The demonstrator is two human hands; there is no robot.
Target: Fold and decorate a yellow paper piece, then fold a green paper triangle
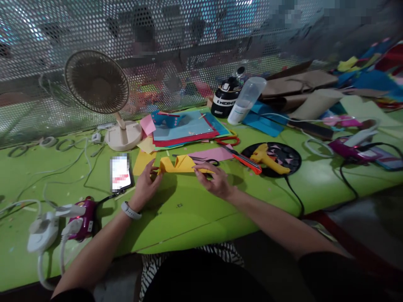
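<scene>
Both hands pinch folded yellow paper (182, 164) over green worktop (201, 209): left hand (147, 182) clamped on left edge, right hand (214, 181) on right edge. Phone (121, 173) just left.

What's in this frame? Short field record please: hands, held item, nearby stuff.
left hand: pinching the left end of the folded yellow paper
right hand: pinching the paper's right edge
surface: green table
left of hands: phone, fan
right of hands: orange-handled cutter, yellow glue gun on a black round mat
behind: stack of coloured paper, black bottle
</scene>
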